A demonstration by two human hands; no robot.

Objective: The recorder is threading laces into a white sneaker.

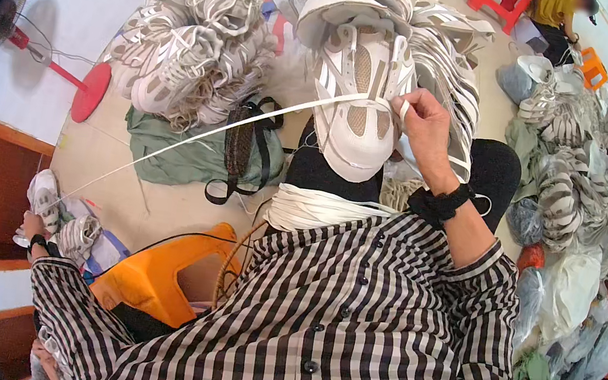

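Note:
On my lap stands a white and beige shoe upper, toe toward me. A flat white shoelace crosses its lower eyelets and runs taut down to the far left. My right hand is closed at the upper's right side, pinching the lace between thumb and finger. With the arm stretched far out, my left hand appears closed around the lace's other end; its fingers are small and partly hidden. White shoes lie beside it. A bundle of white laces rests across my lap.
Piled shoe uppers stand at the far left, with more stacked uppers behind my right hand. An orange stool is at my left, near a red round stand base. Other people sit at the far right beside heaped uppers.

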